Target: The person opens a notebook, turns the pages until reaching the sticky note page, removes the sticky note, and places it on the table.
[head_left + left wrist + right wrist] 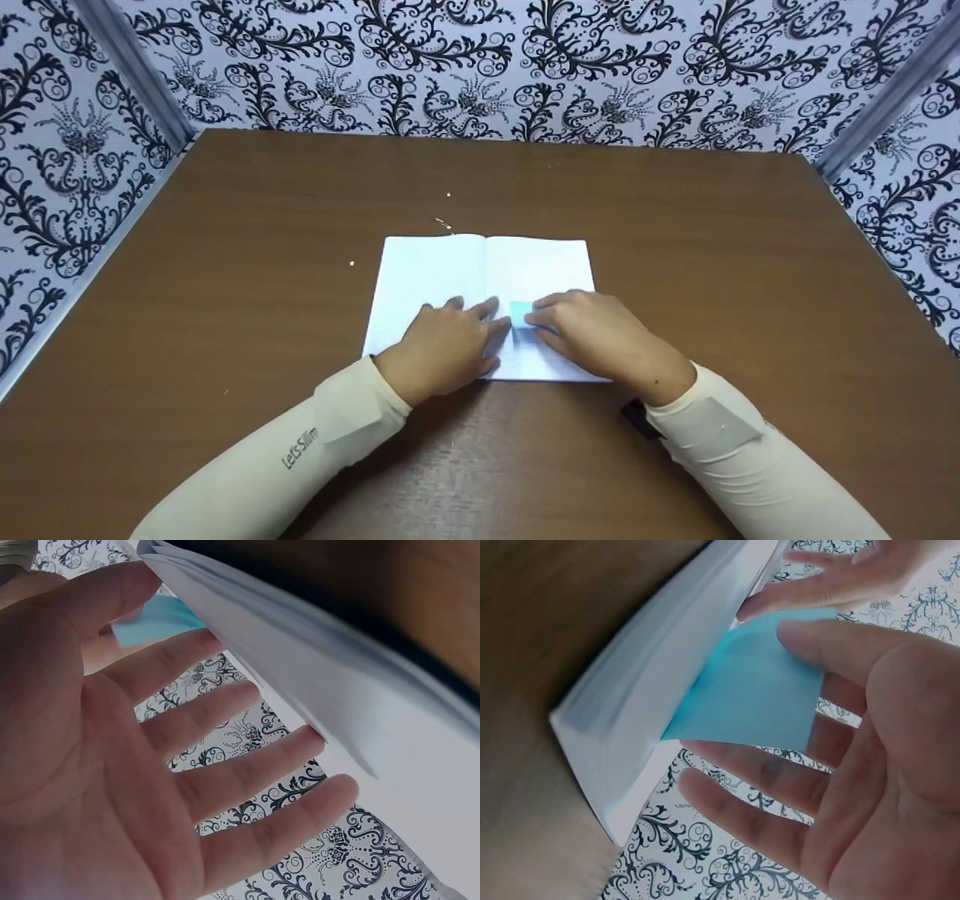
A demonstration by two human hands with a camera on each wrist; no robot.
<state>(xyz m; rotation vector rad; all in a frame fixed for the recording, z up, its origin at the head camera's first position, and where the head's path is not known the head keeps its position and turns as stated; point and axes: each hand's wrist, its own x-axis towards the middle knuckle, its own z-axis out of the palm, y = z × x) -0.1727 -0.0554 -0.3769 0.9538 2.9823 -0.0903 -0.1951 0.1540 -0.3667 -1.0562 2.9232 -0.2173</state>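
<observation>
An open notebook (431,277) with blank white pages lies on the table. A light blue sticky note (750,690) stands up from its right page near the fold, one edge against the paper. My right hand (600,330) pinches the note's free edge, thumb on one face and fingers behind it, as the right wrist view shows. On the lower part of the notebook rests my left hand (450,345), fingers spread and nearly straight, fingertips (304,739) touching the page. Its index finger lies close to the note, and nothing is held in it.
The brown wooden table (225,300) extends around the notebook on all sides. Small white specks (444,223) lie beyond and left of it. Patterned black-and-white walls (450,67) enclose the back and sides. A dark device (641,420) sits under the right wrist.
</observation>
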